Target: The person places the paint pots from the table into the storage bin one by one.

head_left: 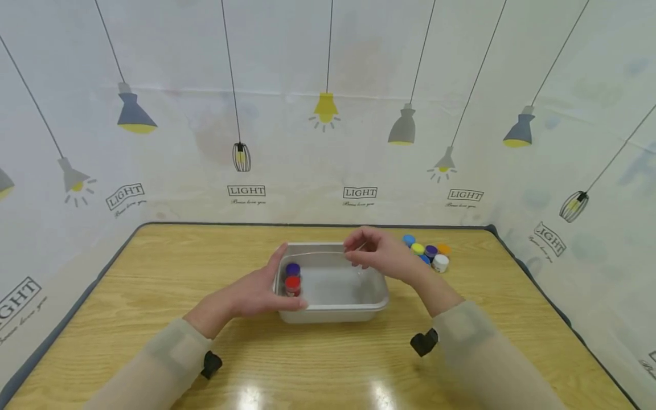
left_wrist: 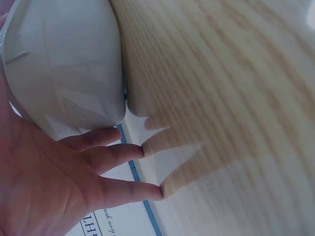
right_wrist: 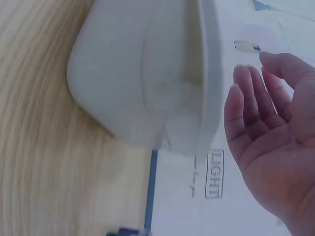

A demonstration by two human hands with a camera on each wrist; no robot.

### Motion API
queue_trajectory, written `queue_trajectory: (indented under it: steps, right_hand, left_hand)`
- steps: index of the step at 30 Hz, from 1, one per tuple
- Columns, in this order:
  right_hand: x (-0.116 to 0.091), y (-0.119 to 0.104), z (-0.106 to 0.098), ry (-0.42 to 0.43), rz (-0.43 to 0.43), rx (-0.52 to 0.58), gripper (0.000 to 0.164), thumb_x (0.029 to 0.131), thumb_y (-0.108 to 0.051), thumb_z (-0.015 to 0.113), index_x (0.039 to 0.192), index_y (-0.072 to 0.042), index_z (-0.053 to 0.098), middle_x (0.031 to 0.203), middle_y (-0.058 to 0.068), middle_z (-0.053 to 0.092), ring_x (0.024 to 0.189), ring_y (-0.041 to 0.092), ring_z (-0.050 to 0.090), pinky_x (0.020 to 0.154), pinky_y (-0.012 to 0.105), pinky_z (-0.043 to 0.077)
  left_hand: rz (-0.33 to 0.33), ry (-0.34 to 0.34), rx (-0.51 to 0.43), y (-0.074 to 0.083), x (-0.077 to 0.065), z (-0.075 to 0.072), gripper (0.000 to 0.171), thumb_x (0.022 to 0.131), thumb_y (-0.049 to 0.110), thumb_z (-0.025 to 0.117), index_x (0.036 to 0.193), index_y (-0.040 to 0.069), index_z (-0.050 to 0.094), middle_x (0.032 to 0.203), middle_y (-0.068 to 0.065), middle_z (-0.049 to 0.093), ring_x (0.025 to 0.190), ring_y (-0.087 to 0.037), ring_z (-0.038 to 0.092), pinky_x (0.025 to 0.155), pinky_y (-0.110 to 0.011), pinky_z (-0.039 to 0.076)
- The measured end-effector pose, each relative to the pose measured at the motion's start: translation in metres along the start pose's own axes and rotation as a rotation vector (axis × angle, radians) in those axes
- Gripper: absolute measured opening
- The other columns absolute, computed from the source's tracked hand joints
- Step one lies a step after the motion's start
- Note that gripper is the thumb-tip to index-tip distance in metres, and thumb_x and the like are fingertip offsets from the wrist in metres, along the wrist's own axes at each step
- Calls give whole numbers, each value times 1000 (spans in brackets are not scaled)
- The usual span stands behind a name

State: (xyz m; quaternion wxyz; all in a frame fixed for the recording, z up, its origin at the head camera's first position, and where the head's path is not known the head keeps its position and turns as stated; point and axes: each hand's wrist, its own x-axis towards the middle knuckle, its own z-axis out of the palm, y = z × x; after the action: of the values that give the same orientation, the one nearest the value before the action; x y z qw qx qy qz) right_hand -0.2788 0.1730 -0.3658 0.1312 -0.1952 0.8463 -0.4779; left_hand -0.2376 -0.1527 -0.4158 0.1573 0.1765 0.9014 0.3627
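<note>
The white bin (head_left: pixel 330 314) sits mid-counter (head_left: pixel 307 359), a red jar (head_left: pixel 292 287) and a purple jar (head_left: pixel 292 270) at its left end. The left hand (head_left: pixel 252 292) spans that end, fingers extended; pressing hard there could skid the bin and topple both. The right hand (head_left: pixel 383 254) hovers at the far right, loosely bent; its wrist view confirms nothing grasped, while only the head view shows the bin's contents.

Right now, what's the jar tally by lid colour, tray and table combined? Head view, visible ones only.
Purple jars: 2
Red jar: 1
Light blue jar: 1
Darker blue jar: 1
Yellow jar: 1
Orange jar: 1
White jar: 1
Total: 8
</note>
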Motion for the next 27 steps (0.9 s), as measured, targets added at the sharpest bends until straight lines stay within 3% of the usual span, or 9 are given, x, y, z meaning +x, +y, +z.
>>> queue_trajectory:
  steps: [8, 15, 27]
  right_hand:
    - [-25, 18, -31, 92, 38, -55, 30, 104, -30, 77, 127, -12, 71, 120, 9, 75, 102, 25, 73, 84, 34, 62]
    - [-45, 36, -47, 124, 38, -15, 33, 105, -22, 76, 130, -2, 67, 119, 15, 74, 99, 23, 73, 81, 33, 63]
    - [-73, 72, -88, 182, 83, -59, 39, 108, -29, 73, 134, -1, 65, 125, 22, 71, 101, 19, 71, 84, 32, 63]
  left_hand:
    - [-7, -3, 2, -1, -2, 1, 140, 86, 71, 83, 177, 19, -10, 174, -29, 36, 152, -43, 51, 127, -64, 39]
    - [-19, -12, 0, 1, -3, 1, 140, 86, 72, 82, 177, 20, -11, 176, -28, 32, 153, -43, 50, 127, -64, 39]
    - [-9, -6, -1, 1, 0, 1, 140, 86, 71, 83, 177, 21, -11, 174, -29, 36, 152, -42, 51, 127, -65, 38]
